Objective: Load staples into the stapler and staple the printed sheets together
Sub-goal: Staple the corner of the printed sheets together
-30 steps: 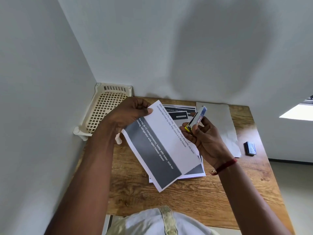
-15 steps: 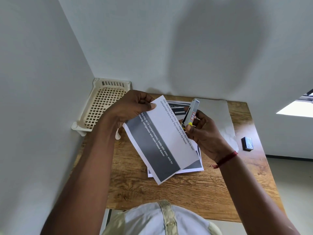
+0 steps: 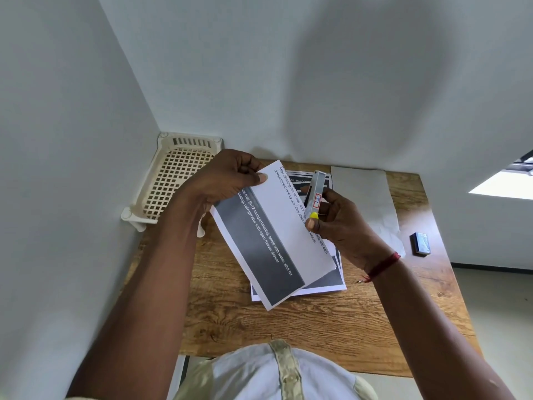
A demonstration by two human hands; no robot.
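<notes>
above the bench (image 3: 331,327), left hand (image 3: 227,180) pinches the printed sheets (image 3: 277,238) steady; right hand (image 3: 340,223) grips the stapler (image 3: 315,194), likely lining up the corner.

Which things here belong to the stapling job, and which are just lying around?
For the job: stapler in the right hand; printed sheets gripped by the left hand; printed stack under them on the table; small dark box, possibly staples.
Lying about: plastic basket; blank grey paper.
</notes>
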